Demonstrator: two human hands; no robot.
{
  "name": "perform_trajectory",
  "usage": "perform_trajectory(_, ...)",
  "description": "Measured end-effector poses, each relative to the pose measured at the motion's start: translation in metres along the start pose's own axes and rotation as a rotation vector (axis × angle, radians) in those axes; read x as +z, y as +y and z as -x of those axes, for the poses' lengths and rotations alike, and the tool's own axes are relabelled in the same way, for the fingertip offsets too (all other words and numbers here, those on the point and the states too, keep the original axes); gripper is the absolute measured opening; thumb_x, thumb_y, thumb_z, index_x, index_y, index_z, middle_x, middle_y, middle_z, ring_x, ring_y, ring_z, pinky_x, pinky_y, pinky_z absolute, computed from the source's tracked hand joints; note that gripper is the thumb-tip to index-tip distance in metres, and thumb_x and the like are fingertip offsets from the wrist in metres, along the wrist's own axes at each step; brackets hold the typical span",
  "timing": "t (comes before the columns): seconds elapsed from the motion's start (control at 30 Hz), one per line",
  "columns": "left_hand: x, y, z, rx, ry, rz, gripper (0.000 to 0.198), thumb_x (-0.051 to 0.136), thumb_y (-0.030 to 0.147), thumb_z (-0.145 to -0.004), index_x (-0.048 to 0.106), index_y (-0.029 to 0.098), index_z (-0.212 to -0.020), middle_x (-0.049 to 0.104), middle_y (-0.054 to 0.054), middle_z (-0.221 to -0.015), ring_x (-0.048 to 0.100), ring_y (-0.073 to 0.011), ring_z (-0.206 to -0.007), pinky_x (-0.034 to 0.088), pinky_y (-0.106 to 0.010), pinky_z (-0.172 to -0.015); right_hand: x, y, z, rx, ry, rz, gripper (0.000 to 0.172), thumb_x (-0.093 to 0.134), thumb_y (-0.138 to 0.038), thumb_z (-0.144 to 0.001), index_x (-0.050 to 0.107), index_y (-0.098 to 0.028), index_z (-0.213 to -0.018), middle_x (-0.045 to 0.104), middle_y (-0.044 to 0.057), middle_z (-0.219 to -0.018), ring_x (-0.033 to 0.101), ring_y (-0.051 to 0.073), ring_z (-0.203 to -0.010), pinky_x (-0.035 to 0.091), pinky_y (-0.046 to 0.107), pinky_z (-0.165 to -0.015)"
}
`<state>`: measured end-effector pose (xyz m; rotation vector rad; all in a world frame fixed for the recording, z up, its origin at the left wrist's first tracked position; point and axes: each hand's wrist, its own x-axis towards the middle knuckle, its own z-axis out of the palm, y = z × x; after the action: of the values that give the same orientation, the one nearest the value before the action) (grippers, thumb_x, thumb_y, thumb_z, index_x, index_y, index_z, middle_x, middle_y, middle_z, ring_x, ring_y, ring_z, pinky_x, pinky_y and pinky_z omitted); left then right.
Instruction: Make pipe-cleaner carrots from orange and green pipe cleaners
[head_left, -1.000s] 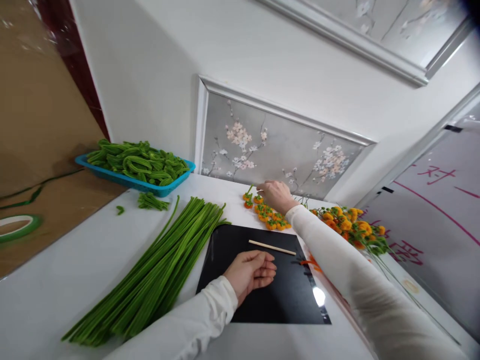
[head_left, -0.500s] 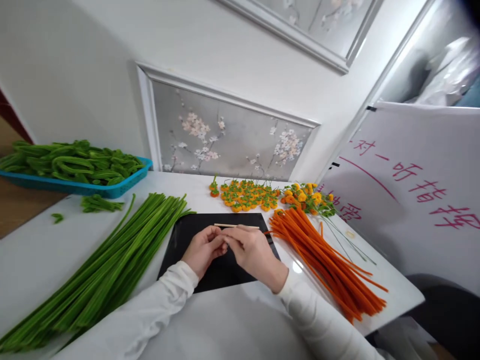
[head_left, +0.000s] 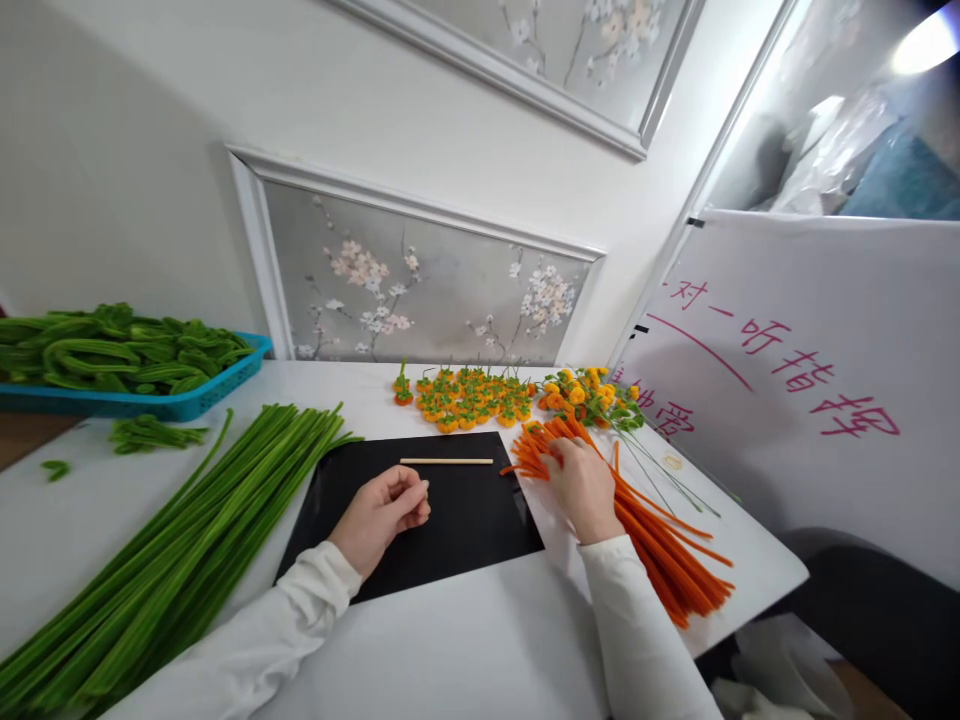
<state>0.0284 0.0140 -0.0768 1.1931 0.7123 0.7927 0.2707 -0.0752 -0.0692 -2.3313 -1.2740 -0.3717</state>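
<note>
My left hand (head_left: 384, 512) is closed in a pinch over the left part of a black mat (head_left: 457, 520); whatever it holds, if anything, is too small to name. A thin wooden stick (head_left: 446, 461) lies across the mat just beyond it. My right hand (head_left: 583, 487) rests on the upper end of a bundle of orange fuzzy stems (head_left: 660, 540), its fingers bent down among them. Its fingertips are partly hidden, so a grip cannot be made out. Behind the mat stand small orange-yellow pieces with green tops (head_left: 472, 398).
A bundle of long green fuzzy stems (head_left: 202, 540) lies at the left. Behind it are a blue basket (head_left: 225, 392) of green pieces and a small green bunch (head_left: 154, 434). Yellow-orange flowers (head_left: 592, 392) with thin stems lie back right.
My hands have parted. The right one has moved right, onto the orange stems, while the left stays over the mat. The view has shifted slightly to the right.
</note>
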Motion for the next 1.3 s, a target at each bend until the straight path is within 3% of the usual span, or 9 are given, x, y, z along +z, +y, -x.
perform_trajectory(0.2,-0.002,-0.002,0.001,0.003,-0.011,-0.007,0.035,0.078,0.037,-0.062,0.050,0.016,-0.068,0.058,0.004,-0.056,0.052,-0.0082,-0.053,0.044,-0.020,-0.056,-0.004,0.010,-0.014,0.066,0.021,0.108,0.022,0.047,-0.027,-0.090,0.068,-0.021,-0.089,0.067,0.010,-0.094,0.060,0.023,-0.092,0.037,0.032,-0.074)
perform_trajectory(0.47,-0.002,-0.001,0.001,-0.006,-0.016,-0.015,0.036,0.078,0.037,-0.062,0.049,0.016,-0.067,0.058,0.004,-0.055,0.052,-0.0077,-0.052,0.044,-0.020,-0.055,0.009,0.011,-0.027,0.071,-0.012,0.152,0.017,0.051,-0.021,-0.086,0.067,-0.019,-0.079,0.067,0.009,-0.092,0.062,0.023,-0.090,0.037,0.032,-0.073)
perform_trajectory(0.63,-0.003,-0.003,0.000,-0.001,-0.021,-0.012,0.036,0.078,0.037,-0.063,0.050,0.016,-0.069,0.058,0.004,-0.056,0.052,-0.0072,-0.053,0.044,-0.019,-0.056,0.008,0.009,-0.027,0.116,0.024,0.140,0.022,0.039,-0.016,-0.092,0.060,-0.015,-0.097,0.067,0.012,-0.092,0.063,0.023,-0.086,0.037,0.030,-0.069)
perform_trajectory(0.77,-0.002,-0.003,0.001,0.001,-0.019,-0.019,0.037,0.078,0.038,-0.063,0.050,0.016,-0.069,0.058,0.004,-0.055,0.052,-0.0074,-0.053,0.044,-0.019,-0.056,0.007,-0.001,-0.020,0.055,-0.008,0.095,0.023,0.036,-0.021,-0.096,0.056,-0.014,-0.106,0.067,0.010,-0.087,0.065,0.020,-0.082,0.037,0.027,-0.065)
perform_trajectory(0.93,-0.003,-0.004,0.001,-0.003,-0.019,-0.017,0.038,0.078,0.039,-0.062,0.049,0.016,-0.069,0.058,0.005,-0.056,0.052,-0.0071,-0.053,0.044,-0.019,-0.056,0.014,-0.010,-0.010,-0.039,-0.083,0.065,0.019,0.050,-0.033,-0.091,0.062,-0.018,-0.089,0.065,0.008,-0.097,0.063,0.017,-0.083,0.038,0.024,-0.064)
perform_trajectory(1.03,-0.004,-0.005,-0.001,-0.010,-0.025,-0.017,0.038,0.078,0.040,-0.063,0.049,0.016,-0.070,0.058,0.005,-0.056,0.052,-0.0069,-0.054,0.045,-0.019,-0.057,0.018,-0.010,-0.009,-0.039,-0.092,0.063,0.012,0.056,-0.028,-0.086,0.062,-0.018,-0.084,0.064,0.007,-0.094,0.063,0.017,-0.079,0.037,0.024,-0.061)
perform_trajectory(1.13,-0.005,-0.007,-0.001,-0.006,-0.029,-0.017,0.038,0.077,0.040,-0.064,0.049,0.016,-0.070,0.058,0.005,-0.056,0.052,-0.0066,-0.054,0.045,-0.020,-0.058,0.016,-0.008,-0.010,-0.037,-0.053,0.039,0.011,0.051,-0.021,-0.087,0.062,-0.018,-0.085,0.064,0.007,-0.094,0.062,0.017,-0.081,0.036,0.024,-0.062)
perform_trajectory(1.3,-0.005,-0.007,0.000,-0.001,-0.036,-0.005,0.039,0.078,0.040,-0.063,0.049,0.015,-0.069,0.058,0.005,-0.056,0.052,-0.0065,-0.054,0.045,-0.020,-0.057,-0.001,-0.003,-0.017,0.045,0.078,-0.019,0.025,0.036,-0.022,-0.093,0.056,-0.015,-0.107,0.066,0.009,-0.088,0.061,0.019,-0.078,0.035,0.026,-0.062)
